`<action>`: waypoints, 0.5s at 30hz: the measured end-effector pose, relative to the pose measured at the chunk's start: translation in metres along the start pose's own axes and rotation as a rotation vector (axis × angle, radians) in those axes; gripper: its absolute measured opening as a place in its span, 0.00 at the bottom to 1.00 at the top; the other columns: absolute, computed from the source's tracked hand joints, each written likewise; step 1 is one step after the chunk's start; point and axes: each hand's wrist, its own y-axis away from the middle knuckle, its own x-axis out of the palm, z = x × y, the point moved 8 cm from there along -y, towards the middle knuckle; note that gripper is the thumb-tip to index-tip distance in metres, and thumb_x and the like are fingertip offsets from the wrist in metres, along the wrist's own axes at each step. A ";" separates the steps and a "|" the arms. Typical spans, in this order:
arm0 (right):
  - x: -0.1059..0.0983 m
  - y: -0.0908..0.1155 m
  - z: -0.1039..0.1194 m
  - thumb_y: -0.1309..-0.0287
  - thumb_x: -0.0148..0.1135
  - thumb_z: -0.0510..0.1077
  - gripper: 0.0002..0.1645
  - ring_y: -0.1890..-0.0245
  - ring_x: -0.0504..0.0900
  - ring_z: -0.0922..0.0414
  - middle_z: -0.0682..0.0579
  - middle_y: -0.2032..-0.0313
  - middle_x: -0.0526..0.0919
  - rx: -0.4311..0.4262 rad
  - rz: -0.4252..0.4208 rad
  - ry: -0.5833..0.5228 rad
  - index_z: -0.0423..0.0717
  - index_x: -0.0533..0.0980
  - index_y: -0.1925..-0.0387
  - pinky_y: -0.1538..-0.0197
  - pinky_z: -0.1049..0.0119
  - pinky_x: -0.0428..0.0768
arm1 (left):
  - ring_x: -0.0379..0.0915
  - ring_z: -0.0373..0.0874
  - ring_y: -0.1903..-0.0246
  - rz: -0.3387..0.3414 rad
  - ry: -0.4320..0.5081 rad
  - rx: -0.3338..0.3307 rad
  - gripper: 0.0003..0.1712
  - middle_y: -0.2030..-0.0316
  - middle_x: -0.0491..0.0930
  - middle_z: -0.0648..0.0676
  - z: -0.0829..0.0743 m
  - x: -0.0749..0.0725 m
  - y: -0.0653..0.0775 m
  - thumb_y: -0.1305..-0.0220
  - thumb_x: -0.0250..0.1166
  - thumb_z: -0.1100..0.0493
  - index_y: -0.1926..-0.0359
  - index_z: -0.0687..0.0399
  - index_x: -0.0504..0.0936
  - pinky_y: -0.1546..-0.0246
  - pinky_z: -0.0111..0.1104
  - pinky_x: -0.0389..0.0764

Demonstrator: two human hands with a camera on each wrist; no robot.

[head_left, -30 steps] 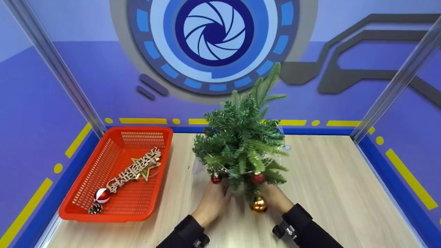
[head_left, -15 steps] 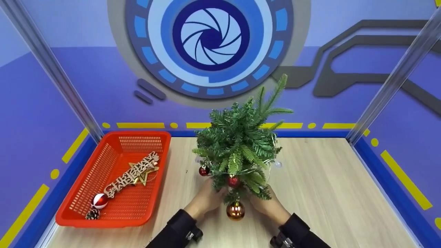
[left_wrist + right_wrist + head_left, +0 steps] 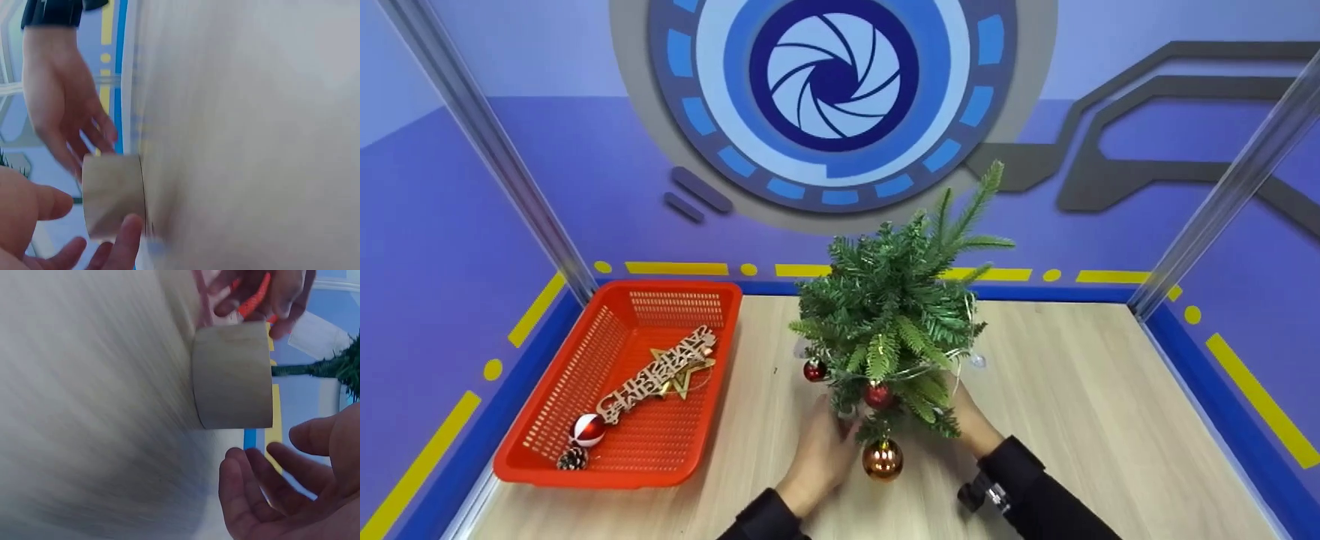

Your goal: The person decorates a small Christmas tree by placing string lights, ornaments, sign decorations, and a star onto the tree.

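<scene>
A small artificial Christmas tree [image 3: 896, 300] stands upright on the table in the head view. Two dark red baubles, a gold bauble [image 3: 883, 460] and a clear light string [image 3: 919, 370] hang from its branches. Its round wooden base [image 3: 233, 377] shows in both wrist views. My left hand [image 3: 819, 454] is beside the base, fingers relaxed, one fingertip overlapping it in the left wrist view. On the other side, my right hand [image 3: 281, 489] has loosely bent fingers spread apart from the base, nothing in them. Branches partly hide both hands in the head view.
An orange-red plastic basket [image 3: 592, 481] stands at the left of the table. In it lie a wooden letter sign [image 3: 652, 377], a gold star [image 3: 682, 386], a red-and-white ball [image 3: 588, 430] and a pine cone [image 3: 573, 457]. Printed panels enclose the back and sides.
The tree has turned, its gold bauble swinging leftward to the front, then stays put. My right hand has drawn off to the right from the base. The head view has shifted slightly.
</scene>
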 end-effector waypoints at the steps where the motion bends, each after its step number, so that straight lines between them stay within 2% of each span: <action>1: -0.001 -0.001 -0.001 0.41 0.66 0.36 0.17 0.53 0.81 0.70 0.41 0.53 0.86 -0.015 0.010 -0.032 0.34 0.79 0.50 0.43 0.72 0.79 | 0.76 0.42 0.52 -0.001 0.015 0.002 0.30 0.51 0.76 0.48 -0.001 0.002 0.001 0.33 0.63 0.56 0.32 0.42 0.67 0.45 0.39 0.79; 4: 0.002 0.000 0.000 0.39 0.63 0.33 0.17 0.50 0.78 0.74 0.55 0.52 0.85 -0.106 0.062 -0.119 0.32 0.77 0.48 0.42 0.76 0.76 | 0.75 0.41 0.47 -0.020 0.020 0.006 0.31 0.48 0.75 0.46 -0.001 0.006 0.002 0.36 0.65 0.57 0.33 0.38 0.68 0.39 0.40 0.76; 7: 0.005 0.002 -0.001 0.36 0.57 0.31 0.20 0.47 0.75 0.78 0.72 0.49 0.80 -0.131 0.099 -0.229 0.39 0.75 0.43 0.41 0.82 0.71 | 0.75 0.41 0.45 -0.051 0.009 0.031 0.33 0.47 0.75 0.46 -0.001 0.007 0.001 0.39 0.66 0.61 0.34 0.37 0.69 0.37 0.40 0.75; 8: 0.005 0.003 0.000 0.35 0.56 0.30 0.21 0.46 0.74 0.78 0.73 0.48 0.79 -0.145 0.101 -0.236 0.38 0.74 0.41 0.40 0.82 0.70 | 0.75 0.41 0.45 -0.062 0.006 0.042 0.33 0.46 0.76 0.46 -0.001 0.007 0.001 0.39 0.66 0.62 0.34 0.38 0.69 0.37 0.40 0.75; 10: 0.006 0.004 -0.001 0.33 0.54 0.31 0.20 0.45 0.75 0.77 0.67 0.46 0.81 -0.132 0.110 -0.223 0.36 0.74 0.41 0.40 0.82 0.70 | 0.75 0.43 0.43 -0.077 -0.020 0.084 0.33 0.45 0.77 0.48 -0.003 0.005 0.000 0.39 0.65 0.63 0.34 0.41 0.70 0.36 0.41 0.74; 12: 0.007 0.006 -0.003 0.32 0.54 0.34 0.22 0.41 0.75 0.69 0.53 0.42 0.81 -0.074 0.113 -0.176 0.32 0.71 0.38 0.36 0.78 0.69 | 0.75 0.46 0.42 -0.087 -0.068 0.132 0.31 0.43 0.77 0.51 -0.005 0.004 0.000 0.39 0.64 0.64 0.34 0.46 0.70 0.37 0.41 0.75; 14: 0.007 0.010 -0.008 0.29 0.51 0.37 0.28 0.32 0.69 0.56 0.36 0.35 0.72 0.016 0.117 -0.129 0.25 0.63 0.34 0.29 0.69 0.64 | 0.74 0.50 0.39 -0.086 -0.115 0.180 0.32 0.40 0.77 0.55 -0.006 0.002 0.001 0.39 0.62 0.66 0.33 0.54 0.69 0.36 0.43 0.74; 15: 0.008 0.011 -0.011 0.29 0.52 0.37 0.31 0.29 0.65 0.50 0.31 0.32 0.67 0.070 0.117 -0.128 0.24 0.60 0.32 0.26 0.65 0.61 | 0.73 0.52 0.38 -0.081 -0.133 0.204 0.31 0.39 0.76 0.58 -0.007 0.001 0.002 0.38 0.60 0.67 0.32 0.58 0.68 0.36 0.45 0.73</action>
